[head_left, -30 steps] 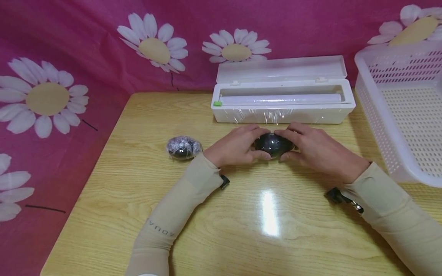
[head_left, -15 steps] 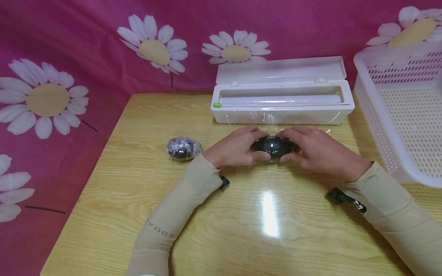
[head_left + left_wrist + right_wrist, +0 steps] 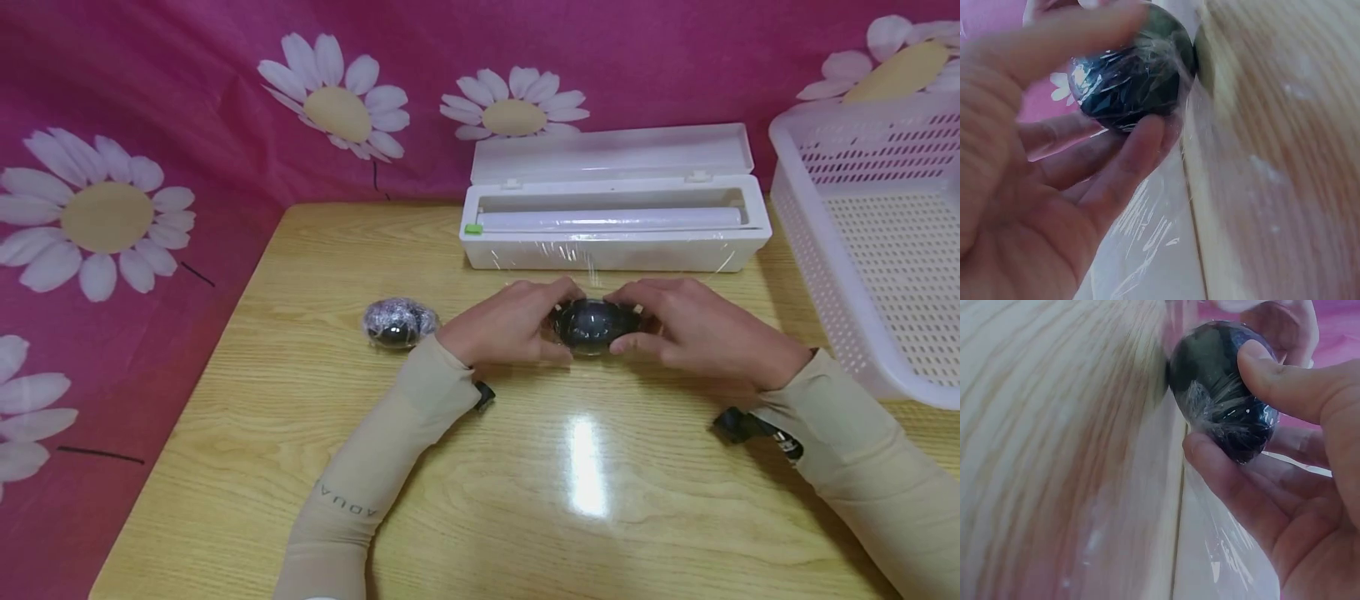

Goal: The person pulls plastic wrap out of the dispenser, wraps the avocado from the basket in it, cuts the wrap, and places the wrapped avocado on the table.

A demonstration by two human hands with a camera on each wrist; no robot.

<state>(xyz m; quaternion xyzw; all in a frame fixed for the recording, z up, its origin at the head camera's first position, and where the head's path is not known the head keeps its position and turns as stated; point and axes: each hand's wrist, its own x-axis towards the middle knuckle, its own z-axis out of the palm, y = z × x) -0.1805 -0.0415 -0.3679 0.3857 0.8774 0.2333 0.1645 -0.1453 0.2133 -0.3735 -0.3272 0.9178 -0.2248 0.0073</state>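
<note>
Between both hands at the middle of the table is a dark, glossy, egg-shaped object [image 3: 592, 325] with clear cling film around it. My left hand [image 3: 512, 327] holds its left end, fingers on the far side and thumb at the near side. The right hand [image 3: 693, 329] grips the opposite end, its thumb [image 3: 1266, 365] pressing on the dark surface in the right wrist view. Gathered film [image 3: 1157, 59] clings to the object's end in the left wrist view. Film stretches from it toward the white dispenser box [image 3: 615, 252], which holds a film roll [image 3: 611, 219].
A second dark oval object [image 3: 400, 322], wrapped in crinkled film, lies beside the left wrist. The box's lid [image 3: 611, 154] stands raised against the pink flowered cloth [image 3: 420, 50]. At right is a white perforated basket [image 3: 817, 267]. Everything rests on a wood-grain table [image 3: 480, 500].
The egg-shaped object has shifted slightly toward the person, away from the box. My left thumb has moved back toward its left end. The wrapped one has stayed put.
</note>
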